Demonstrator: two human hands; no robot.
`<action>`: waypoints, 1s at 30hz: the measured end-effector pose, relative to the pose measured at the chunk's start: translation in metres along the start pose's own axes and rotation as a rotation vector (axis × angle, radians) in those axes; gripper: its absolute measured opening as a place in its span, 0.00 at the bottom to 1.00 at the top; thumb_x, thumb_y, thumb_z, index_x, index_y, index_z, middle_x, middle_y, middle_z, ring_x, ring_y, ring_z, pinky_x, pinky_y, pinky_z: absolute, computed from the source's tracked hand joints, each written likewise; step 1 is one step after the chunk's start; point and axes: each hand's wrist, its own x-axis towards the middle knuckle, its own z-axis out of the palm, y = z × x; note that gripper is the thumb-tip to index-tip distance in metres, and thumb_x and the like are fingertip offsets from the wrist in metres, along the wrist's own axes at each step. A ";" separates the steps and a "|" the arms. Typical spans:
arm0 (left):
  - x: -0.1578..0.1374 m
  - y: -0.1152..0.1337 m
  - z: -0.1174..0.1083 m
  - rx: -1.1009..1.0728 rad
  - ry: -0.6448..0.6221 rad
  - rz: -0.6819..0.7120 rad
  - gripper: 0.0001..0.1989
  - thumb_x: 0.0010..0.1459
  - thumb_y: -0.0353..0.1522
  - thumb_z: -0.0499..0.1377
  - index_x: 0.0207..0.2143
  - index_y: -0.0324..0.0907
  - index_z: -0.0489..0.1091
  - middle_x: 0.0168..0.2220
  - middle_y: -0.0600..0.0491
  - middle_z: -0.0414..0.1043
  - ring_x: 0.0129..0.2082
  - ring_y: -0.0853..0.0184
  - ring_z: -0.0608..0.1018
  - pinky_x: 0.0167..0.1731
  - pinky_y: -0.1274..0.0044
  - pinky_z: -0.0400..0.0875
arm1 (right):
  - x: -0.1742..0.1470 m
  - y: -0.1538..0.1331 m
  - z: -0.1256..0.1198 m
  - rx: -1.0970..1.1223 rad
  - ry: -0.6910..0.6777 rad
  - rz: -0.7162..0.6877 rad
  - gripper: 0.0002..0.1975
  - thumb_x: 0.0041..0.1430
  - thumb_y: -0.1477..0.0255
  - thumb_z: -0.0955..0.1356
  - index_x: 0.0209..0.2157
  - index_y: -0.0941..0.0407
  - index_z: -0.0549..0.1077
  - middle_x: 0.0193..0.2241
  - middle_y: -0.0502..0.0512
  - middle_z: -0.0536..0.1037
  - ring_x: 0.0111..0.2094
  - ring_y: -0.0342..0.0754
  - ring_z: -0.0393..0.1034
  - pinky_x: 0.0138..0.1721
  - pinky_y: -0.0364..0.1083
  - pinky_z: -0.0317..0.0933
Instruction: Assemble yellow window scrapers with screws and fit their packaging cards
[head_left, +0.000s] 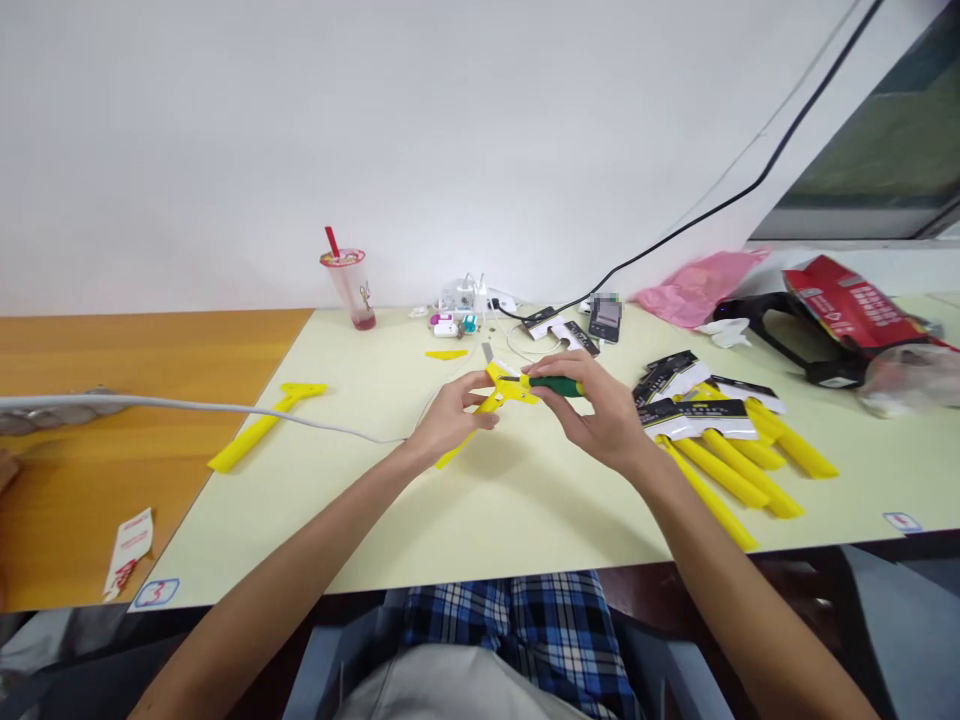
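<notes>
My left hand point(448, 415) is closed round the handle of a yellow scraper point(511, 389), holding it tilted above the table. A bit of metal blade point(488, 352) sticks out from the scraper's head. In my right hand point(600, 408) is a screwdriver point(556, 386) with a green handle, its shaft pointing left against the scraper's head. Whether the tip sits in a screw is too small to tell. Just beyond my hands lies a loose flat yellow piece point(446, 354). Another yellow scraper point(262, 428) lies on the left of the table.
Several packaged yellow scrapers point(720, 470) are heaped on the right. At the back stand a drink cup point(352, 290) and a power strip point(466, 296), with a phone point(605, 318) nearby. A white cable point(225, 407) crosses the left side. A person's hand point(6, 470) shows at the left edge.
</notes>
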 end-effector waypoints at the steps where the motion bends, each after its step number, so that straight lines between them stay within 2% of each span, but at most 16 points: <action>1: 0.001 0.000 0.002 -0.043 -0.003 0.010 0.33 0.51 0.24 0.71 0.60 0.46 0.80 0.66 0.43 0.77 0.58 0.49 0.82 0.49 0.63 0.83 | -0.005 0.003 0.001 0.006 0.031 0.007 0.16 0.74 0.76 0.73 0.58 0.47 0.76 0.49 0.59 0.85 0.51 0.55 0.84 0.52 0.55 0.82; 4: 0.002 -0.001 0.012 -0.137 -0.006 0.065 0.37 0.50 0.25 0.73 0.64 0.48 0.79 0.70 0.43 0.74 0.64 0.46 0.79 0.52 0.63 0.82 | -0.021 0.007 0.004 0.067 0.145 0.074 0.15 0.73 0.77 0.73 0.56 0.47 0.76 0.49 0.58 0.85 0.52 0.55 0.84 0.55 0.57 0.80; 6: 0.004 -0.005 0.018 -0.159 0.024 0.114 0.38 0.51 0.27 0.74 0.65 0.49 0.78 0.70 0.44 0.74 0.67 0.45 0.77 0.53 0.62 0.83 | -0.031 0.006 0.007 0.167 0.247 0.175 0.13 0.73 0.76 0.74 0.55 0.47 0.76 0.49 0.57 0.84 0.53 0.55 0.85 0.58 0.59 0.79; 9: 0.006 -0.016 0.026 -0.120 0.126 0.187 0.37 0.53 0.31 0.75 0.67 0.51 0.78 0.71 0.46 0.74 0.69 0.46 0.76 0.52 0.62 0.85 | -0.045 0.001 0.012 0.349 0.440 0.406 0.10 0.73 0.71 0.76 0.51 0.48 0.77 0.51 0.57 0.83 0.56 0.55 0.84 0.56 0.56 0.81; 12: 0.007 -0.027 0.031 -0.018 0.227 0.275 0.31 0.60 0.36 0.74 0.66 0.52 0.78 0.70 0.49 0.75 0.69 0.48 0.76 0.51 0.64 0.87 | -0.057 -0.003 0.017 0.547 0.579 0.631 0.12 0.69 0.64 0.79 0.48 0.49 0.77 0.52 0.57 0.85 0.57 0.56 0.84 0.57 0.57 0.81; 15: 0.004 -0.030 0.033 0.102 0.289 0.420 0.24 0.67 0.40 0.70 0.65 0.53 0.80 0.68 0.49 0.77 0.63 0.53 0.81 0.48 0.66 0.89 | -0.067 -0.002 0.019 0.751 0.633 0.789 0.16 0.63 0.59 0.82 0.45 0.49 0.78 0.52 0.56 0.86 0.55 0.56 0.84 0.60 0.61 0.80; 18: 0.000 -0.025 0.034 0.219 0.325 0.618 0.19 0.72 0.39 0.66 0.63 0.53 0.81 0.64 0.49 0.79 0.60 0.57 0.82 0.45 0.69 0.89 | -0.071 0.003 0.019 0.898 0.631 0.888 0.19 0.56 0.59 0.85 0.41 0.50 0.80 0.48 0.53 0.87 0.51 0.54 0.85 0.60 0.60 0.80; 21: -0.005 -0.013 0.037 0.347 0.396 0.780 0.15 0.74 0.38 0.65 0.60 0.52 0.83 0.59 0.48 0.82 0.59 0.58 0.83 0.49 0.67 0.88 | -0.073 0.007 0.019 0.992 0.606 0.936 0.21 0.53 0.58 0.87 0.39 0.51 0.81 0.45 0.52 0.88 0.49 0.53 0.86 0.61 0.59 0.79; 23: -0.010 -0.005 0.041 0.394 0.415 0.787 0.16 0.74 0.37 0.65 0.61 0.53 0.81 0.59 0.47 0.82 0.60 0.57 0.83 0.51 0.68 0.86 | -0.073 0.010 0.019 1.018 0.595 0.946 0.21 0.53 0.57 0.86 0.39 0.51 0.80 0.45 0.53 0.88 0.48 0.53 0.87 0.62 0.60 0.79; 27: -0.018 0.007 0.051 0.330 0.419 0.644 0.23 0.72 0.39 0.67 0.67 0.54 0.74 0.63 0.45 0.80 0.64 0.54 0.81 0.49 0.70 0.83 | -0.075 0.016 0.020 1.048 0.605 0.941 0.23 0.51 0.56 0.87 0.39 0.51 0.79 0.45 0.54 0.88 0.47 0.53 0.87 0.61 0.57 0.79; 30: -0.021 0.008 0.054 0.275 0.410 0.598 0.22 0.70 0.40 0.69 0.65 0.54 0.74 0.62 0.45 0.80 0.65 0.53 0.80 0.52 0.68 0.81 | -0.076 0.018 0.020 1.024 0.611 0.920 0.23 0.51 0.56 0.86 0.39 0.51 0.78 0.44 0.54 0.88 0.46 0.54 0.88 0.59 0.56 0.81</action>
